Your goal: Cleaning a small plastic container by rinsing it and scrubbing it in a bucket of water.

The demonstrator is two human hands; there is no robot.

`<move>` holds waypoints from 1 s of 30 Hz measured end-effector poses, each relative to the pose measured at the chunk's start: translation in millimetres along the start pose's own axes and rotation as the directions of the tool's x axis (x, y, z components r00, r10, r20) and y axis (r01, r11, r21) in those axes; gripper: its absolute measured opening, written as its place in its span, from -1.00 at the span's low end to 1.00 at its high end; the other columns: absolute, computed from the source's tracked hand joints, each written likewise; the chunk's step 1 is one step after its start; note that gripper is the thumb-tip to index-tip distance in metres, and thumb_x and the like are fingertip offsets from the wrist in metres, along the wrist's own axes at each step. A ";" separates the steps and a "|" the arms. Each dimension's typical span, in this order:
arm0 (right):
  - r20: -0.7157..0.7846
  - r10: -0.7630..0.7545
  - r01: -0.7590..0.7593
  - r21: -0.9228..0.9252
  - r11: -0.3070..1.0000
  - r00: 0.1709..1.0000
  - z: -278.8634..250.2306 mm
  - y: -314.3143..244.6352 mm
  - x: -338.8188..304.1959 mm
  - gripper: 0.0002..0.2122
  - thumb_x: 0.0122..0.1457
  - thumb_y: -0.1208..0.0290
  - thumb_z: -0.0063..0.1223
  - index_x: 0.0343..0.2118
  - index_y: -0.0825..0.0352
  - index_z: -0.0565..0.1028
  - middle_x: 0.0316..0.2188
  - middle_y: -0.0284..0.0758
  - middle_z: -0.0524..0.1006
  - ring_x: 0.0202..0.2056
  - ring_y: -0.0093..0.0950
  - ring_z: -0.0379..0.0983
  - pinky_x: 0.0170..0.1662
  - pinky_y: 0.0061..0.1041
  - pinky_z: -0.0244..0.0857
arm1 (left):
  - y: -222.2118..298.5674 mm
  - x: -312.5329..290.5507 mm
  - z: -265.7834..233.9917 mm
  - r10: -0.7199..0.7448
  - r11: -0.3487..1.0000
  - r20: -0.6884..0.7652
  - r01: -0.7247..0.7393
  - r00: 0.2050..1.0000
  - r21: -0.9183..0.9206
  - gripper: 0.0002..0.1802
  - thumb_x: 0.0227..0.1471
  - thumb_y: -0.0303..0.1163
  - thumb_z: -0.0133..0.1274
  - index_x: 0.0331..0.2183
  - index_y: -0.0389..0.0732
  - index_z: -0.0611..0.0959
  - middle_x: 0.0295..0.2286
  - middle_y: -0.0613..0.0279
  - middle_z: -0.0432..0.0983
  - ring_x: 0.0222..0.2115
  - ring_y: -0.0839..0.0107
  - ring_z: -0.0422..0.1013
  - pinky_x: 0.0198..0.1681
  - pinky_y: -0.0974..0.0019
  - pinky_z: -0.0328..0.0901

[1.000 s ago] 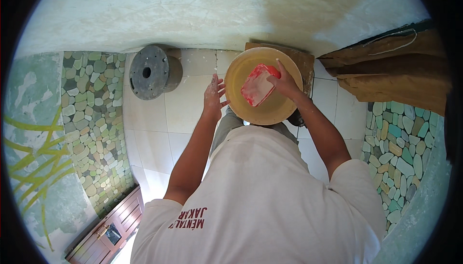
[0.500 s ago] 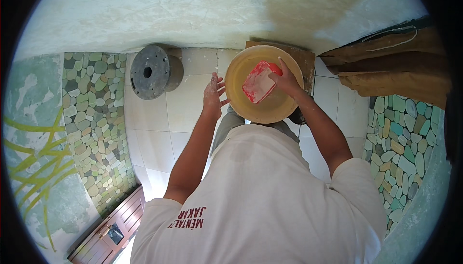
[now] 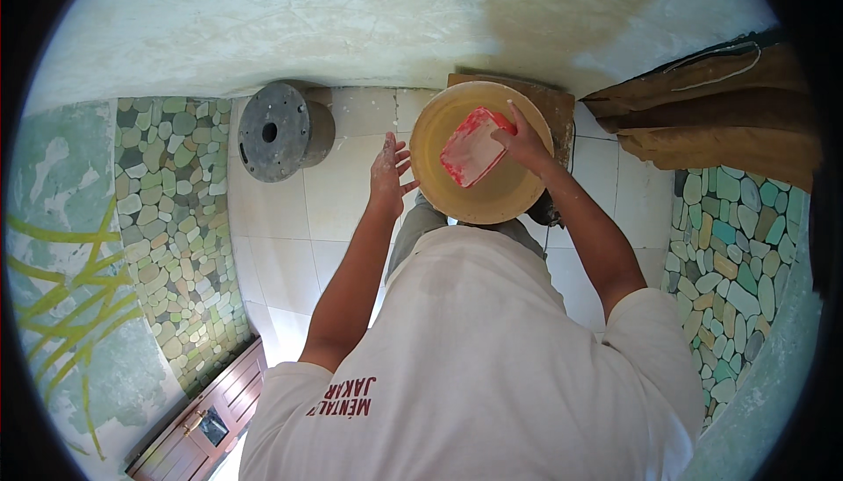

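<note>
A round yellowish basin (image 3: pixel 432 187) stands in front of me on a brown board, and its inside looks pale and wet. Over it is a small red rectangular tub (image 3: pixel 474 143) with a whitish smeared inside, tilted in my right hand (image 3: pixel 527 143). That hand grips the tub by its right side, thumb toward the inside. My left hand (image 3: pixel 389 169) is raised just left of the basin's rim, fingers spread with nothing in them. White smudges mark the fingers. I cannot tell whether its fingertips touch the rim.
A grey spool-shaped drum (image 3: pixel 272 134) with a central hole lies to the left on pale floor tiles (image 3: pixel 338 191). The brown board (image 3: pixel 562 121) is against the plastered wall (image 3: pixel 369 24). Brown cloth (image 3: pixel 711 125) hangs at right. Pebble-clad walls (image 3: pixel 180 217) flank both sides; a wooden door (image 3: pixel 206 419) is lower left.
The red tub in my right hand has shifted very slightly up and left over the basin. My left hand has stayed almost in place.
</note>
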State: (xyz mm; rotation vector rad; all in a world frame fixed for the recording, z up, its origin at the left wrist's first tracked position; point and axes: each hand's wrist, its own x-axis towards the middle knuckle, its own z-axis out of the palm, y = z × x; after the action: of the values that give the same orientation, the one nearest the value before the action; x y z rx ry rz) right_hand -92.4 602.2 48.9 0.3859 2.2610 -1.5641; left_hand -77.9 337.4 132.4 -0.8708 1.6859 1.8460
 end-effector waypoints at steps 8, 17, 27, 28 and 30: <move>-0.062 -0.043 0.038 -0.073 0.997 0.997 -7.0 -5.7 0.5 -0.22 0.00 0.24 0.13 0.28 0.29 0.02 -0.04 -0.11 0.42 -0.07 -0.37 0.40 0.02 -0.45 0.24 | -2.8 2.5 2.4 -0.002 1.000 -0.020 0.002 1.000 -0.018 -0.13 0.00 0.35 -0.12 0.06 -0.21 0.33 -0.05 0.10 0.29 0.01 0.21 0.20 -0.09 -0.03 0.22; -0.003 -0.108 0.107 -0.113 0.988 0.994 -20.4 -19.9 -5.5 -0.24 -0.06 0.22 0.15 0.22 0.34 0.11 0.07 -0.04 0.33 0.06 -0.23 0.32 0.13 -0.36 0.17 | -0.2 2.9 -4.5 -0.005 1.000 -0.018 0.004 1.000 -0.030 -0.14 0.02 0.35 -0.16 0.09 -0.18 0.30 -0.03 0.10 0.23 0.03 0.20 0.15 -0.02 -0.08 0.19; -0.050 -0.469 0.421 -0.363 0.831 0.882 -19.9 -41.5 -26.9 -0.21 -0.16 0.36 0.25 0.20 0.32 0.14 0.10 -0.07 0.27 0.11 -0.17 0.23 0.16 -0.32 0.14 | -8.3 10.7 -5.0 -0.019 0.995 -0.041 0.015 0.999 -0.094 -0.15 0.00 0.34 -0.12 0.04 -0.20 0.35 -0.04 0.09 0.28 0.02 0.20 0.18 -0.10 -0.02 0.23; -0.055 -0.524 0.457 -0.418 0.785 0.850 -20.2 -41.0 -27.9 -0.19 -0.18 0.38 0.27 0.20 0.31 0.13 0.10 -0.09 0.26 0.12 -0.16 0.22 0.16 -0.30 0.14 | -7.3 10.3 -4.7 -0.014 0.995 -0.024 0.012 1.000 -0.095 -0.12 0.00 0.35 -0.13 0.07 -0.22 0.32 -0.02 0.07 0.25 0.03 0.19 0.16 -0.06 -0.04 0.21; -0.044 -0.579 0.492 -0.477 0.728 0.814 -22.5 -39.5 -31.1 -0.17 -0.20 0.40 0.28 0.21 0.29 0.13 0.11 -0.10 0.26 0.12 -0.15 0.20 0.16 -0.28 0.14 | -5.7 10.2 -3.5 -0.011 0.994 -0.009 0.010 1.000 -0.109 -0.09 0.00 0.35 -0.14 0.10 -0.24 0.29 0.00 0.05 0.22 0.05 0.17 0.14 -0.02 -0.07 0.19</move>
State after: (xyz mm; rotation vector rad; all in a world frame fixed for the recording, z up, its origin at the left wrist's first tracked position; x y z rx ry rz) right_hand -84.3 609.0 102.9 -0.3027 2.9738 -1.1880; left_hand -80.2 334.0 121.0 -0.9317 1.5950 1.9451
